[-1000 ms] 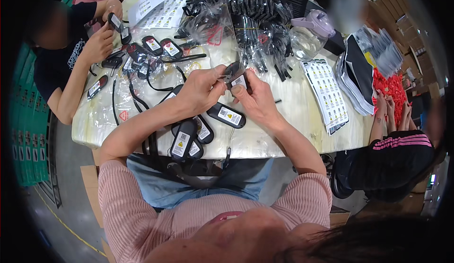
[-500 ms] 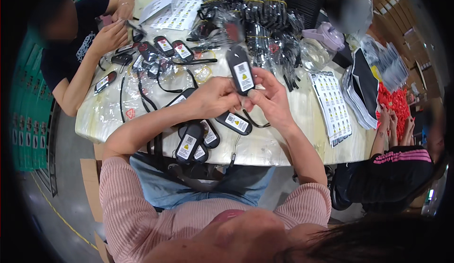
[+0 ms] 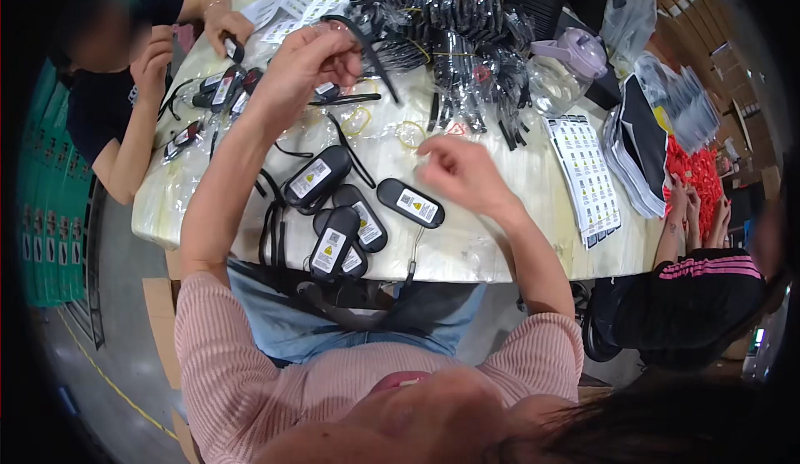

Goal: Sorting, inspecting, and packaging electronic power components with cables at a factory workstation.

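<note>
My left hand (image 3: 312, 60) is raised over the far left part of the table, its fingers closed on a black strap (image 3: 379, 64) that arcs over and hangs down to the right. My right hand (image 3: 467, 172), slightly blurred, hovers with loosely bent fingers apart and nothing visible in them. Just left of it lies a black oval handheld device (image 3: 411, 203) with a white label and a grey cord. Between my forearms, more such devices overlap: one at the back (image 3: 317, 176), one in the middle (image 3: 363, 218) and one nearest me (image 3: 335, 243).
Bundles of bagged black straps (image 3: 462, 64) fill the far side. A label sheet (image 3: 583, 172) and a clear jug with a lilac lid (image 3: 575, 55) stand to the right. At left, a co-worker's hand (image 3: 227, 30) holds a dark item above further devices (image 3: 223, 89).
The labelled device that both hands held is no longer between them. My left hand has moved up and left, now with a strap; my right has lowered. The co-worker's hands have moved apart.
</note>
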Demonstrator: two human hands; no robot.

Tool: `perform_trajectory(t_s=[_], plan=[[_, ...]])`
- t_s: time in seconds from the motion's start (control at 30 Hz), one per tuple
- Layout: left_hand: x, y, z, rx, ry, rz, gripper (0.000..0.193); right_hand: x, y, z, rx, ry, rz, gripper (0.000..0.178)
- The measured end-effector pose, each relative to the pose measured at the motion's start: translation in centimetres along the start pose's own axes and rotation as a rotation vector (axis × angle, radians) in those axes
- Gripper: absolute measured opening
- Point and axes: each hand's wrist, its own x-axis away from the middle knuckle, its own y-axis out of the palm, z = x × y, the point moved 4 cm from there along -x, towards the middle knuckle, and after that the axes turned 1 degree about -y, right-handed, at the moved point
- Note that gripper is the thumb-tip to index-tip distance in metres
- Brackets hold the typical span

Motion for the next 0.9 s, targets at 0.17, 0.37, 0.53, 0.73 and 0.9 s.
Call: perform_trajectory(t_s=[0.17, 0.37, 0.53, 0.73, 0.9], plan=[[-1.4, -4.0, -1.9, -0.344, -0.070, 0.163, 0.020, 1.5, 1.3, -2.6, 0.399, -0.173, -0.299, 0.039], [-1.4, -7.0, 0.2, -1.376, -0.133, 0.349, 0.021, 1.9, 1.9, -2.7, 0.363, -0.139, -0.380, 0.037], [1.0, -2.1, 3.4, -1.675, 0.096, 0.461, 0.028, 1.8, 1.4, -2.2, 0.417, -0.126, -0.412, 0.034], [1.7, 3.7, -5.4, -1.338, 0.433, 0.006, 0.028, 0.6, -0.5, -0.9, 0.106, -0.060, -0.383, 0.025], [0.8, 3.5, -9.5, -1.286, 0.429, -0.233, 0.024, 0.3, -0.4, 0.1, -0.458, 0.076, -0.342, 0.030]])
